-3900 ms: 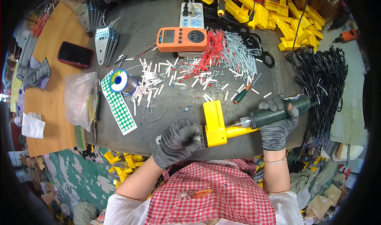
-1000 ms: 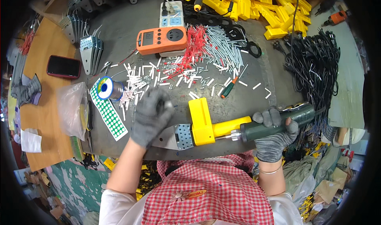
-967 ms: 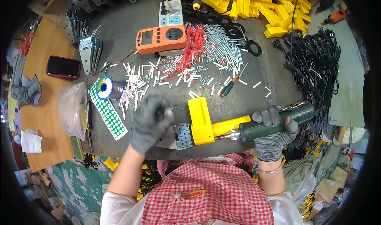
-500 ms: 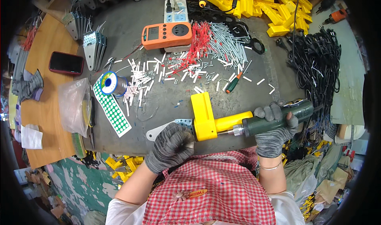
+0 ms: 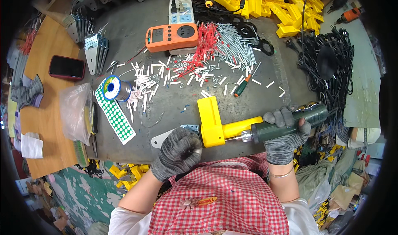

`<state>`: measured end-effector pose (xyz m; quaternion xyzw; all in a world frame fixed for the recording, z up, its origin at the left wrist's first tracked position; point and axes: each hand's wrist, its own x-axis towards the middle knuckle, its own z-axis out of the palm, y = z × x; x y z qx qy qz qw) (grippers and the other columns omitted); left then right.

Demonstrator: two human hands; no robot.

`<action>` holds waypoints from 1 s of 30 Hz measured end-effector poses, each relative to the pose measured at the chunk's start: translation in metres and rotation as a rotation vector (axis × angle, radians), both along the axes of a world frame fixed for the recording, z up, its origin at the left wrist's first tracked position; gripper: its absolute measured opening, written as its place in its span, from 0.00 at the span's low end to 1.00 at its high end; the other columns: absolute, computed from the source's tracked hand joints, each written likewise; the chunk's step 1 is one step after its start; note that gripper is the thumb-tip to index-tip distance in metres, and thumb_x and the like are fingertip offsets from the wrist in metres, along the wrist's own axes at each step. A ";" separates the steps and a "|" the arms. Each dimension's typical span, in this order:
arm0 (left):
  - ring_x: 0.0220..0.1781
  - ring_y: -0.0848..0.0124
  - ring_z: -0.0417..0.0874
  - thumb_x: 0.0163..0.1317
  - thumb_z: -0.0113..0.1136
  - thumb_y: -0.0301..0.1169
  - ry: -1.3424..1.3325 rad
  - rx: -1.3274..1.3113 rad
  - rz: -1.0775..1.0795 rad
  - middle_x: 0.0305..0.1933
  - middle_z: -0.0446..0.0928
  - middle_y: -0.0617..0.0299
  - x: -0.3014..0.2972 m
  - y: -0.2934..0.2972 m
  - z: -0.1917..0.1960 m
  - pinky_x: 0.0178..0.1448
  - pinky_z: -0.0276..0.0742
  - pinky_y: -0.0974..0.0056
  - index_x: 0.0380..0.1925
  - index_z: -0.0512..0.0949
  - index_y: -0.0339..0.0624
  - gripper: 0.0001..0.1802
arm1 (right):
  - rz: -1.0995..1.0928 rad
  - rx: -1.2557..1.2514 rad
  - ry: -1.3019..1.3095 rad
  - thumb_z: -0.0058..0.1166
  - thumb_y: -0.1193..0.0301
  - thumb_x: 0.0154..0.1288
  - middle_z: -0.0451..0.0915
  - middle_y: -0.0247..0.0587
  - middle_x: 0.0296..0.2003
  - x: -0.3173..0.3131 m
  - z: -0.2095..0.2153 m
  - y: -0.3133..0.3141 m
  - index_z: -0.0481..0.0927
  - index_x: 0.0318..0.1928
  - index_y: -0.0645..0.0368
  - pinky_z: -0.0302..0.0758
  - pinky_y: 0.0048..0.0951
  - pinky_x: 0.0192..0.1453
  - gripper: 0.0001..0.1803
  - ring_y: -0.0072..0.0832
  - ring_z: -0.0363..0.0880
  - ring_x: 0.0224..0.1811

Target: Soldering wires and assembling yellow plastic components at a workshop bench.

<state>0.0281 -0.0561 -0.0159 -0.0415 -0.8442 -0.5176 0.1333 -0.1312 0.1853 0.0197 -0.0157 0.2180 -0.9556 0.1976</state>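
My left hand, in a grey knit glove, is closed round a flat metal plate whose rounded end sticks out to the left. Against the plate's other end lies a yellow plastic housing with a handle reaching right. In my gloved right hand is a dark green electric screwdriver, held almost level. Its bit meets the lower right side of the housing; the screw, if any, is hidden. The fingers of the right hand wrap the tool's body, thumb up.
Behind lie loose long screws, red wires and white sleeves. An orange meter, a solder spool, a hand screwdriver and a green-dotted sticker sheet surround them. Black cables are heaped right; yellow housings pile up behind.
The view has shifted slightly, so the table things sit a little further left. Both hands keep their holds, and the bit stays at the yellow housing.
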 end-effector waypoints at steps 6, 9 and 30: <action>0.37 0.58 0.80 0.47 0.69 0.23 -0.002 -0.090 0.085 0.33 0.78 0.59 0.000 0.006 0.005 0.43 0.76 0.57 0.27 0.77 0.47 0.10 | 0.049 0.019 -0.019 0.55 0.58 0.55 0.66 0.26 0.22 0.002 0.003 -0.003 0.77 0.37 0.54 0.64 0.35 0.46 0.14 0.25 0.62 0.27; 0.34 0.59 0.79 0.44 0.69 0.22 0.033 -0.154 0.167 0.30 0.78 0.60 0.006 0.010 0.002 0.38 0.75 0.57 0.29 0.76 0.48 0.13 | 0.044 0.013 -0.011 0.57 0.58 0.57 0.69 0.26 0.22 0.001 0.001 -0.009 0.79 0.40 0.55 0.66 0.36 0.46 0.16 0.25 0.65 0.27; 0.30 0.64 0.77 0.46 0.70 0.21 -0.017 -0.104 0.209 0.30 0.77 0.59 0.009 0.015 0.008 0.35 0.73 0.61 0.28 0.76 0.44 0.12 | -0.614 2.184 0.784 0.59 0.69 0.62 0.84 0.55 0.36 -0.180 0.039 0.087 0.84 0.36 0.62 0.79 0.42 0.45 0.09 0.50 0.83 0.39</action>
